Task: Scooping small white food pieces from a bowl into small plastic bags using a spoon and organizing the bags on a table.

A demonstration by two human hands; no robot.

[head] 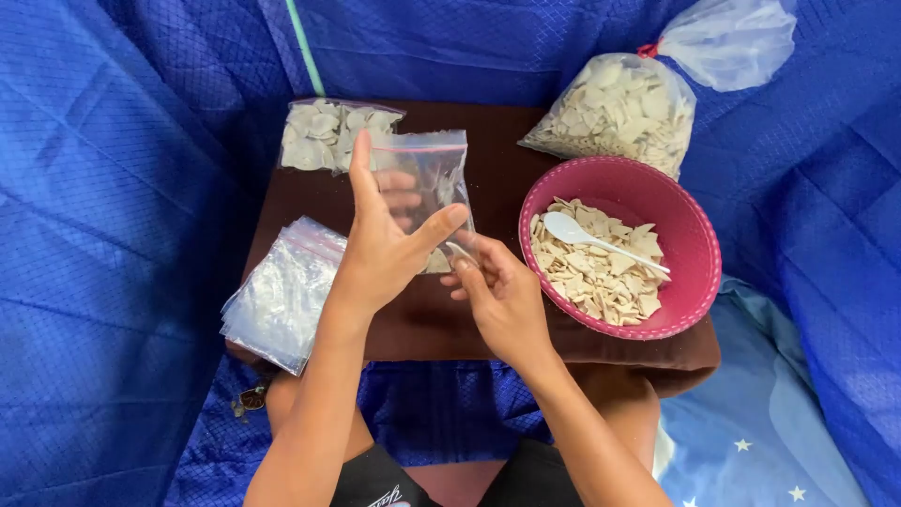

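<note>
My left hand holds a small clear zip bag upright over the brown board; its fingers show through the plastic. My right hand grips the bag's lower edge, where a few pale chips sit at the bottom. To the right stands a pink bowl of pale flat chips with a white plastic spoon lying in it.
A filled zip bag lies at the board's back left. A stack of empty zip bags lies at the left edge. A large tied bag of chips rests behind the bowl. Blue quilted fabric surrounds everything.
</note>
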